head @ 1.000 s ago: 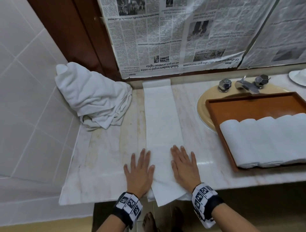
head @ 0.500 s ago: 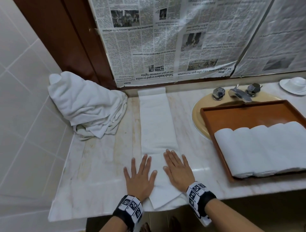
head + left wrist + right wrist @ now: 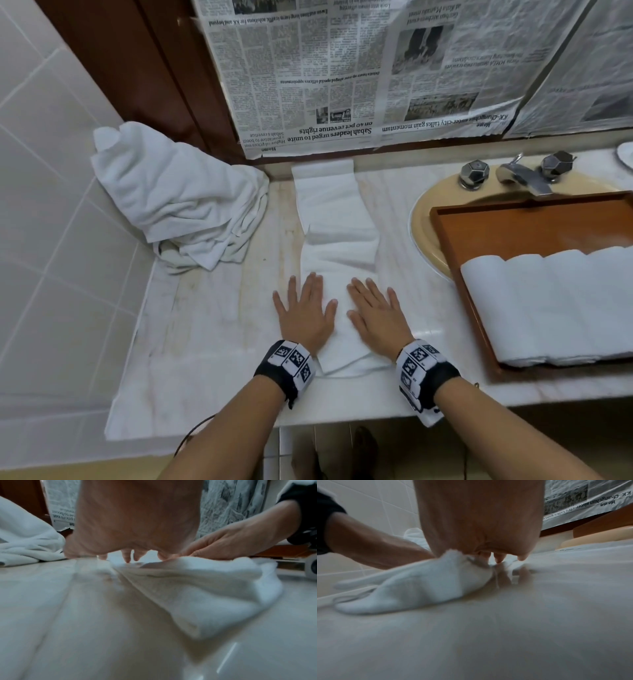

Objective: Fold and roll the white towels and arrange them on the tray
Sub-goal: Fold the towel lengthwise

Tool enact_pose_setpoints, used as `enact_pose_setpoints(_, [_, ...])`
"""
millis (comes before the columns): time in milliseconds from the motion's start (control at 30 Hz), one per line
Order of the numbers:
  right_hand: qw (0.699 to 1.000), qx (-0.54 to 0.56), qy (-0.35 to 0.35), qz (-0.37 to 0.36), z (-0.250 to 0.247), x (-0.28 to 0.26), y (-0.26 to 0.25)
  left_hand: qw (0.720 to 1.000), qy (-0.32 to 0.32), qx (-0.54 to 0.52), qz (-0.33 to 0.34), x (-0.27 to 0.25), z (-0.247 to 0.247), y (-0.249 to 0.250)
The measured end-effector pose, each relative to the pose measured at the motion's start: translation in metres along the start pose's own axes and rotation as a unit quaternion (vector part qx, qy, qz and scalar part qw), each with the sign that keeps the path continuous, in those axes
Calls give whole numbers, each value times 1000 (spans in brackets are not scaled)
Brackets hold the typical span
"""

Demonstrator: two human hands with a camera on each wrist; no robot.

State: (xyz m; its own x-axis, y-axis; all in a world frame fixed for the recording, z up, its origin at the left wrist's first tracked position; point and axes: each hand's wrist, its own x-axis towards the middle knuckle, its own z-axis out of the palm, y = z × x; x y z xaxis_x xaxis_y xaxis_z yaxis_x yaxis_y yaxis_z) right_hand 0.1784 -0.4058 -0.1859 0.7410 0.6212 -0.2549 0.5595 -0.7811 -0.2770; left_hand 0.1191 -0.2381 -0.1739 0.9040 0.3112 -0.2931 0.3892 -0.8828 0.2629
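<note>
pressing flat, fingers straight and grasping nothing, the left hand (image 3: 305,317) and right hand (image 3: 378,318) pin the folded towel (image 3: 337,222) on the counter (image 3: 212,308), unrolled. rolled towels (image 3: 548,308) fill the tray (image 3: 513,226); a towel pile (image 3: 178,198) waits.

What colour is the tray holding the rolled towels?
Reddish-brown wood; the tray shows best in the head view, beside the rolled towels.

White towel strip (image 3: 337,219) under my hands; white heap (image 3: 178,198) at the bench's left. Bench (image 3: 212,329) pale marble, faint brown veining. Tray (image 3: 534,226) orange-brown wood, white rolls (image 3: 555,305) in it. Basin (image 3: 424,219) beige. Wristbands (image 3: 291,363) black with black-and-white square markers. Newsprint (image 3: 342,75) grey-white.
</note>
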Motion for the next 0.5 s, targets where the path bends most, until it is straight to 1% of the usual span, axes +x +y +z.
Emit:
enact_pose_setpoints(67, [1000, 8, 5, -6, 5, -13, -2, 999, -4, -7, 38, -6, 3, 5])
enact_pose_setpoints(100, [1000, 12, 4, -6, 7, -19, -3, 999, -12, -3, 45, -9, 6, 5])
enact_pose_setpoints(200, [999, 16, -13, -29, 13, -39, -7, 999, -24, 0, 35, -13, 14, 2])
enact_pose_setpoints(267, [998, 50, -16, -40, 12, -49, -7, 999, -29, -23, 36, -13, 12, 0])
enact_pose_setpoints(300, [995, 90, 6, -32, 10, -53, -5, 998, -30, -42, 36, -15, 9, -1])
enact_pose_setpoints(367, [982, 175, 76, 13, 3, -60, -1, 996, -19, -73, 38, -26, 5, -4])
enact_pose_setpoints(400, [974, 205, 88, 34, -2, -63, 3, 996, -16, -81, 43, -33, 4, -7])
enact_pose_setpoints(433, [969, 230, 77, 43, -5, -68, 6, 995, -16, -88, 49, -44, 5, -10])
enact_pose_setpoints(500, [964, 264, 20, 34, -9, -81, 10, 992, -9, -106, 68, -64, 11, -15])
